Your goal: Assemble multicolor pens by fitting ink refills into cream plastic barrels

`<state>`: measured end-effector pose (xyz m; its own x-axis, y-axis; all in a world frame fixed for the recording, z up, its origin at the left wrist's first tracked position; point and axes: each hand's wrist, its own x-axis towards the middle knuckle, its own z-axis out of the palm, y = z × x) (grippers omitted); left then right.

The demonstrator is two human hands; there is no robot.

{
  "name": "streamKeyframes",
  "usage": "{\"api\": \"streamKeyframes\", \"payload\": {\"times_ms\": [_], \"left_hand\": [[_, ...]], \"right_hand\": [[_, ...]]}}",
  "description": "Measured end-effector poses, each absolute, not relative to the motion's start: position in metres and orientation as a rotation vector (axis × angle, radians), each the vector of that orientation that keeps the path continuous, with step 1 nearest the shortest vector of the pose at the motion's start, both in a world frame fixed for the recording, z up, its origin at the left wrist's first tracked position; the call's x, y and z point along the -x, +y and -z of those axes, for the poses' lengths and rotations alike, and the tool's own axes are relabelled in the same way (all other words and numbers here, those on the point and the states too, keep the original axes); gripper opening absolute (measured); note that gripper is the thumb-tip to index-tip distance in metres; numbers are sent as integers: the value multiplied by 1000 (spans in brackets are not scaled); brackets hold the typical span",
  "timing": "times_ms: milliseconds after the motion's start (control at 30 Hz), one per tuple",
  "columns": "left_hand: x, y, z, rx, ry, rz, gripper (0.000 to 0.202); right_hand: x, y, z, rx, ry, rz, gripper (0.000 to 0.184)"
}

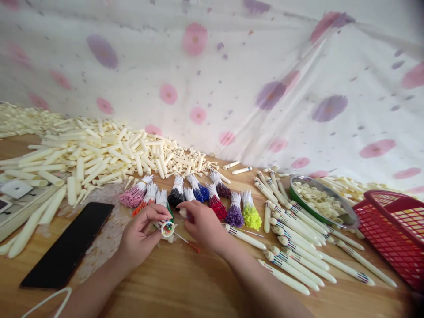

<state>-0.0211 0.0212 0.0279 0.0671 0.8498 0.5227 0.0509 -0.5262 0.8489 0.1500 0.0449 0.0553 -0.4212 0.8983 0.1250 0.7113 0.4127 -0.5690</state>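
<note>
In my left hand (142, 234) is a short cream pen tube (168, 229), pinched between thumb and fingers. Its round open end faces me and shows several coloured refill tips inside. My right hand (203, 223) is just to the right, index finger and thumb curled towards each other around a small whitish bit (183, 213) that I cannot make out. Right behind it stand bundles of white-stemmed refills: black (176, 196), blue (201, 193) and red (217, 207). A single refill with an orange-red tip (188, 243) lies on the table between my hands.
Cream pen barrels (99, 150) are heaped at the back left. A black phone (68, 245) lies in front of them. Assembled multicolour pens (298, 247) lie in rows on the right, near a green-sided bowl (293, 194) of small cream parts and a red basket (394, 234).
</note>
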Motion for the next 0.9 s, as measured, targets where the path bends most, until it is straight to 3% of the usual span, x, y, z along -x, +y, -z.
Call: {"api": "streamKeyframes", "payload": {"times_ms": [100, 167, 500, 900], "left_hand": [[19, 19, -28, -1714, 912, -1501, 28], [17, 17, -27, -1736, 952, -1471, 29], [9, 14, -22, -1711, 951, -1411, 23], [10, 14, -20, -1714, 947, -1370, 20]], "right_hand": [[-174, 32, -71, 1086, -1762, -1081, 17], [-182, 19, -80, 929, -1549, -1152, 18], [-176, -12, -82, 679, -1989, -282, 36], [-177, -5, -81, 726, -2065, -253, 32]]}}
